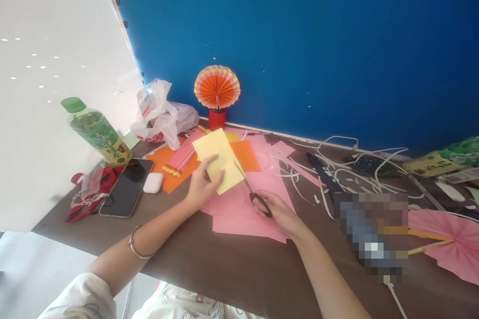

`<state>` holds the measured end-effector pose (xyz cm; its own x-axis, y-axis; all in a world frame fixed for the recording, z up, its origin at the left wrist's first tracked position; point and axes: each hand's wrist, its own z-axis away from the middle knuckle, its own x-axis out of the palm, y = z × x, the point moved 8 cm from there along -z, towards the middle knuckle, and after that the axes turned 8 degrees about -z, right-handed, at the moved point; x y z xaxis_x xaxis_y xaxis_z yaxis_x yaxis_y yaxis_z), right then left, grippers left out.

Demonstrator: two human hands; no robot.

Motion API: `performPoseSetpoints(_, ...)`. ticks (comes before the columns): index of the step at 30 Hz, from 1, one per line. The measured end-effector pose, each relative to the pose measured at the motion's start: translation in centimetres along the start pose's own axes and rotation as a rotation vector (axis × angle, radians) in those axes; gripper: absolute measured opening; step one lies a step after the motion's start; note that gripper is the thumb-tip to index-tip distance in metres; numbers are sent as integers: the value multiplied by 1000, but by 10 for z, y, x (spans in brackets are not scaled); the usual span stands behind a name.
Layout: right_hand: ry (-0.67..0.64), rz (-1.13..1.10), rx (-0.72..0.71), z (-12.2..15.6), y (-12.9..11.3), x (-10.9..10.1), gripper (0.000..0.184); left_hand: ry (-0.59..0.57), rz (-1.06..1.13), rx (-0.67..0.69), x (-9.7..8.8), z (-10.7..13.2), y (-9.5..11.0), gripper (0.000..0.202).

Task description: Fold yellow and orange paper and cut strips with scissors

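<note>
My left hand (204, 183) grips a sheet of yellow paper (219, 152) by its lower left part, thumb on top. In my right hand (275, 209) is a pair of scissors (261, 203), fingers through the black handles. The blades reach the right edge of the yellow paper; whether they are parted I cannot tell. Beneath lie pink paper sheets (250, 224) and an orange piece (246, 155). Left of the yellow paper is a pleated pink strip with yellow ends (185, 152), resting on orange paper (164, 159).
Behind stands a round folded paper fan (217, 87) on a red base (217, 119). To the left are a green-capped bottle (97, 132), a phone (127, 189), a white case (153, 183) and a plastic bag (160, 114). White cables (377, 164) and a pink fan (454, 239) lie right.
</note>
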<state>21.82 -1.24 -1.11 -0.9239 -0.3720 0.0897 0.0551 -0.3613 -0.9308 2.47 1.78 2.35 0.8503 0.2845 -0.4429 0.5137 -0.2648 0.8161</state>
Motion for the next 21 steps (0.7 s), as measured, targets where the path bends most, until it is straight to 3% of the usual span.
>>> performPoseSetpoints(13, 11, 9, 6, 1, -1, -1, 24, -28, 1, -34, 1, 1, 0, 38)
performPoseSetpoints(21, 15, -13, 4, 1, -2, -1, 27, -41, 4, -42, 2, 0, -3, 39)
